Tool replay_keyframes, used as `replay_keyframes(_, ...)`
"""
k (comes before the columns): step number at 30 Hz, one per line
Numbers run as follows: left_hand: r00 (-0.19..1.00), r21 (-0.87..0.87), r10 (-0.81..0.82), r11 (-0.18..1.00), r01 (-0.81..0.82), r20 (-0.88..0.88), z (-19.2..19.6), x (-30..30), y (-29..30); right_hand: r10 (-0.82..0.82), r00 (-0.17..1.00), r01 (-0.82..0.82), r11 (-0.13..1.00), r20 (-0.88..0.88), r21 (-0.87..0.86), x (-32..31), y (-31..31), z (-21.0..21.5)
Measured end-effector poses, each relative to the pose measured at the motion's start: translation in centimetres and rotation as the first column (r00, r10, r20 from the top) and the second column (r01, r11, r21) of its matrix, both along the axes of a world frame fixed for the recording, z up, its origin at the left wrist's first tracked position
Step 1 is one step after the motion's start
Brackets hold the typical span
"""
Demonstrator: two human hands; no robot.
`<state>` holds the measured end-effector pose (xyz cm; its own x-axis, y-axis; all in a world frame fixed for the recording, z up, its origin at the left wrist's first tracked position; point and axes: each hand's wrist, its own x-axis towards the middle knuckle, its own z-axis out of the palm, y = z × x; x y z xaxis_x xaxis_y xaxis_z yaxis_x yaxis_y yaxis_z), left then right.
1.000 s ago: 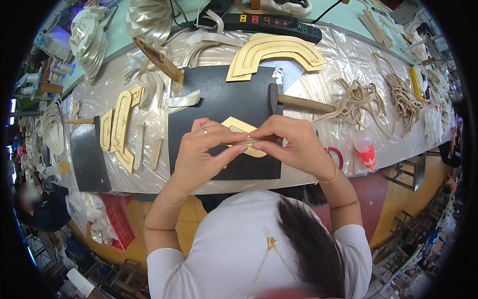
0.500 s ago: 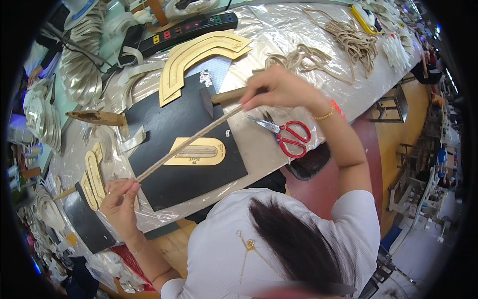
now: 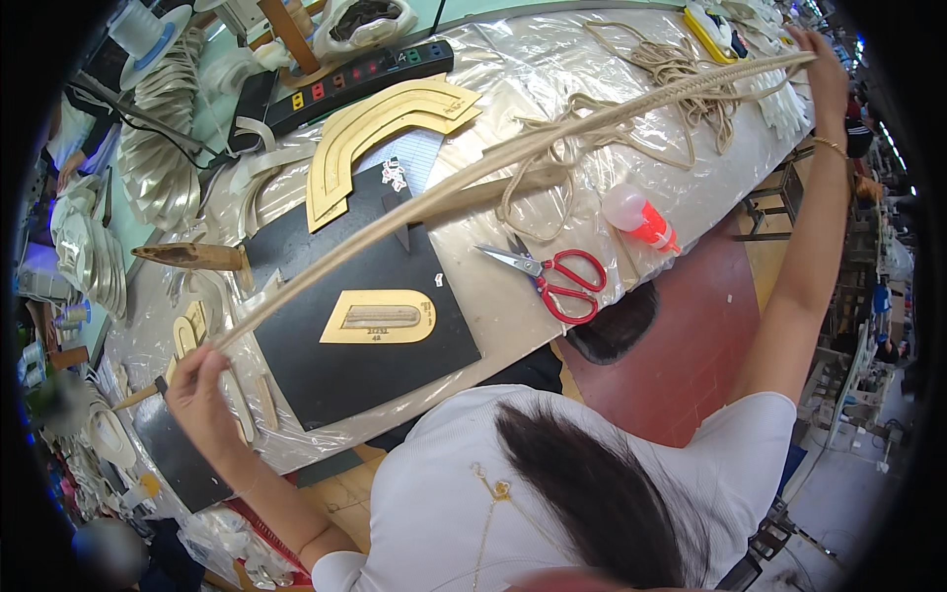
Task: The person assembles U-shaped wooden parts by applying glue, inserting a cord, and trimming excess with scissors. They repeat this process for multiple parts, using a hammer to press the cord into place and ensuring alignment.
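Observation:
A long beige cord [image 3: 326, 266] is stretched taut and slanting over the table between my two hands. My left hand [image 3: 200, 387] pinches its lower end at the left, above small yellow templates. Far out at the upper right, my right hand [image 3: 827, 84] grips the other end with the arm extended. Under the cord lies a black board [image 3: 375, 385] carrying a yellow template [image 3: 419, 324] with a U-shaped slot, which has cord laid in it. A hammer [image 3: 513, 189] rests partly beneath the stretched cord. Red-handled scissors [image 3: 577, 286] lie half open to the right.
A bottle with an orange-red label [image 3: 651, 222] lies near the table's right edge. Loose cord [image 3: 691, 79] is heaped at the far right. A large curved yellow template [image 3: 340, 148], a black power strip [image 3: 365, 77] and a pointed wooden tool [image 3: 187, 257] lie farther back and left.
My right hand has swung far out to the upper right, and a much longer stretch of cord now spans between my hands. My left hand has shifted slightly left. The bottle has come into full view.

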<state>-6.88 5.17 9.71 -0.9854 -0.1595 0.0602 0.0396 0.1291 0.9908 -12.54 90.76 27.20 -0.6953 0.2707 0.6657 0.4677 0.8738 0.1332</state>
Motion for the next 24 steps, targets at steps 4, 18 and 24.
replay_keyframes(4,0.959,0.117,-0.204,0.976,0.184,0.197,-2.5,0.7,8.6,-0.110,0.936,0.105,0.994,-0.335,-0.033,0.4,4.8,2.2)
replay_keyframes(18,0.896,-0.412,-0.424,0.799,0.439,0.132,-1.0,3.1,14.4,0.965,0.065,-0.248,-0.231,-0.254,-0.941,4.7,-47.1,-20.9)
replay_keyframes(24,0.868,-0.498,-0.493,0.738,0.454,0.061,-0.1,3.6,11.2,0.954,0.111,-0.027,-0.276,-0.278,-0.961,6.0,-50.6,-19.9)
